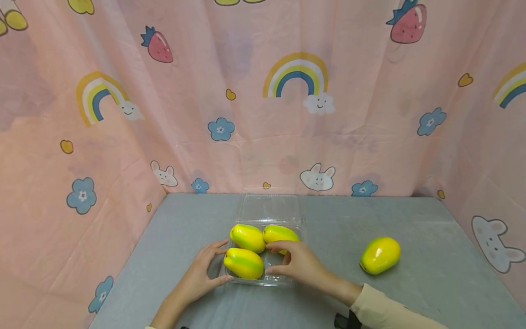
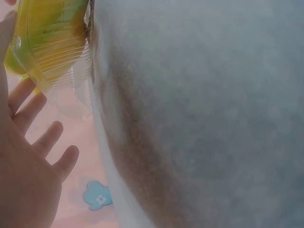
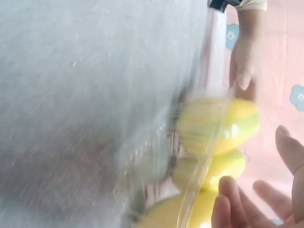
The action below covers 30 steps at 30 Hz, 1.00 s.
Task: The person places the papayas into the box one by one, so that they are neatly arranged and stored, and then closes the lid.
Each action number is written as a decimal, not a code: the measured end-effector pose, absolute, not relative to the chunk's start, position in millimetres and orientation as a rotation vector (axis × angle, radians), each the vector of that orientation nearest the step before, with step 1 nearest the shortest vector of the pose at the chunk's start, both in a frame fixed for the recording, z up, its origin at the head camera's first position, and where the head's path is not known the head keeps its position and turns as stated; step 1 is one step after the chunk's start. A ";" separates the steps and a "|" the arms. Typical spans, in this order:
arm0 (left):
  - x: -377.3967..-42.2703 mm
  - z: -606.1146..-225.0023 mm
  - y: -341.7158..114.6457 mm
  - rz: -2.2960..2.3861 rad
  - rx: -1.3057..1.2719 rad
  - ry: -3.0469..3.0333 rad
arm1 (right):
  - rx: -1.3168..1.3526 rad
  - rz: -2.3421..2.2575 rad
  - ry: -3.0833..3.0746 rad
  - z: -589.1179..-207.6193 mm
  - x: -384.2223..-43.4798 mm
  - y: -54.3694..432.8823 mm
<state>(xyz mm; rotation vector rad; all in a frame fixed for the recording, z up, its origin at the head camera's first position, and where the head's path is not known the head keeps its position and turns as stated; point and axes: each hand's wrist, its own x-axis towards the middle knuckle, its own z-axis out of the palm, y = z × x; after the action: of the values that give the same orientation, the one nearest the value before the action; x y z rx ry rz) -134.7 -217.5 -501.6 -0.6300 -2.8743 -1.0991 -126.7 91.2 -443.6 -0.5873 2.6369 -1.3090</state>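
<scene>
A clear plastic clamshell box (image 1: 269, 282) stands on the grey table with its lid (image 1: 269, 208) folded back. Three glossy yellow-green mangoes lie inside: the back left mango (image 1: 248, 237), the back right mango (image 1: 275, 234) and the front left mango (image 1: 244, 263). My left hand (image 1: 201, 269) is at the box's left side, thumb and fingers spread along the rim. Over the front right of the box is my right hand (image 1: 302, 265), thumb and fingers apart with nothing between them, fingertips close to the front mango's right end. In the right wrist view a mango (image 3: 218, 123) shows through the blurred box wall.
A fourth, loose mango (image 1: 380, 256) lies on the table (image 1: 328, 228) to the right of the box. Behind the table hangs a pink curtain (image 1: 263, 151) with printed rainbows and flowers. A black object (image 1: 347, 321) shows by the right sleeve (image 1: 386, 308).
</scene>
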 end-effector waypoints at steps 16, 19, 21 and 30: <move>-138.3 -499.2 -219.4 -1.108 -0.640 -2.935 | -0.616 -1.268 2.724 -425.3 -131.8 153.5; -139.2 -500.3 -219.6 -1.112 -0.628 -2.952 | -0.586 -1.266 2.752 -421.3 -133.9 166.5; -139.5 -500.8 -219.8 -1.112 -0.621 -2.959 | -0.571 -1.253 2.767 -419.8 -135.4 175.6; -140.8 -500.6 -219.3 -1.138 -0.627 -2.963 | -0.467 -1.176 2.856 -417.6 -139.1 216.3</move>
<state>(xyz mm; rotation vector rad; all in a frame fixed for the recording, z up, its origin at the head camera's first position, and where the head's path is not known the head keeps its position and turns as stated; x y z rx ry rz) -140.8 -219.3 -500.6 -0.6267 -2.9629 -1.1380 -139.1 216.3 -417.6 -0.4675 2.8562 -1.1763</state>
